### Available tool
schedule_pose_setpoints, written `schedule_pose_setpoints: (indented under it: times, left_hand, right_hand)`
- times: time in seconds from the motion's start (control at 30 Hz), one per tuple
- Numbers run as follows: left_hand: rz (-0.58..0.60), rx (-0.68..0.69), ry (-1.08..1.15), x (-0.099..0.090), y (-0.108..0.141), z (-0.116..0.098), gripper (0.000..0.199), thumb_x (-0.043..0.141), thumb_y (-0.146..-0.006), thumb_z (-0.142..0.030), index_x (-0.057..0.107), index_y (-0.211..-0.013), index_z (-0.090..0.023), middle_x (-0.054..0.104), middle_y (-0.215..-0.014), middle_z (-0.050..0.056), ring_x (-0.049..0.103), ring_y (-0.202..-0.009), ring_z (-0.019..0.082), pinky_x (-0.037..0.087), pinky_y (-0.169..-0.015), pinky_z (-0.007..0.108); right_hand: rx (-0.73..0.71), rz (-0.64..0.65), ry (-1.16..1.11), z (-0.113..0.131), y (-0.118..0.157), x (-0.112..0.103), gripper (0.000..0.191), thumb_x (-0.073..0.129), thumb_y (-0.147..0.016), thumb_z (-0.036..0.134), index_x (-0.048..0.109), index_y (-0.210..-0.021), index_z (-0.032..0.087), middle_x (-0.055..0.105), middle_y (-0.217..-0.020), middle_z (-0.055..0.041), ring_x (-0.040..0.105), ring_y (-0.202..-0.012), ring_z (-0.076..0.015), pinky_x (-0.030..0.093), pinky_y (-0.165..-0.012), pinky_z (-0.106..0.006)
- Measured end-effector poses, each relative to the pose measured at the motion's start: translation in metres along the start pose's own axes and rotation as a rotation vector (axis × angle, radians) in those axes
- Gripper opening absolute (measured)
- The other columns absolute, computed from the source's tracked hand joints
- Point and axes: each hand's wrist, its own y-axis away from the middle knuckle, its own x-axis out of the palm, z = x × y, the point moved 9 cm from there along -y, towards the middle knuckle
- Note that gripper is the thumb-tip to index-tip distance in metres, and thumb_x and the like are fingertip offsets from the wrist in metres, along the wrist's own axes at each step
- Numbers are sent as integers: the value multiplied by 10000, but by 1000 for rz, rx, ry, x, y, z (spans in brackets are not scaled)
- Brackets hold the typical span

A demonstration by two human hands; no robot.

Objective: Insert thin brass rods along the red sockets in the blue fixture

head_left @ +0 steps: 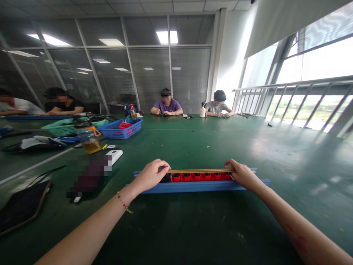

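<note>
A long blue channel-shaped rail (194, 187) lies crosswise on the table in front of me. Inside it sits a row of several red parts (196, 177) with black tops. Along the row, at its top, runs a thin straight yellowish-brown strip (200, 170). My left hand (153, 174) is closed, thumb and fingers pinching the strip's left end, with a dark part just beneath. At the strip's right end my right hand (240, 172) is also closed, its fingertips partly hidden behind the hand. Both hands rest at the rail.
Left of me on the green table (209, 224) are a dark tablet-like device (24, 206), a white power bank (116, 156), a jar of amber liquid (90, 141), a blue basket (121, 130) and a green basket (59, 128). Several people sit across the table; a white bottle (202, 112) stands there.
</note>
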Motion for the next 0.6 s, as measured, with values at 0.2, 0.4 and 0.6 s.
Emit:
schedule_pose_setpoints:
  times: [0.2, 0.4, 0.6]
  left_hand:
    - [-3, 12, -4, -1, 0, -3, 304, 385, -827, -391, 630, -844, -212, 575, -848, 25, 533, -706, 147, 408, -628, 254]
    - [-17, 8, 28, -3, 0, -4, 283, 400, -824, -382, 628, -825, -215, 571, -859, 24, 541, -732, 153, 424, -653, 262]
    - [-33, 0, 26, -3, 0, -3, 259, 420, -819, -374, 630, -813, -221, 572, -848, 12, 544, -722, 147, 422, -652, 256]
  right_hand:
    - [-21, -53, 39, 2, 0, -3, 273, 385, -694, 73, 486, -918, 192, 565, -839, -38, 539, -731, -161, 363, -627, -238]
    - [-96, 22, 30, 8, 1, -9, 279, 414, -686, 116, 556, -913, 196, 578, -824, -34, 536, -686, -157, 388, -624, -255]
    - [-197, 108, -87, 12, 12, -21, 343, 435, -733, 185, 559, -1053, 202, 614, -840, -36, 574, -743, -174, 447, -668, -285]
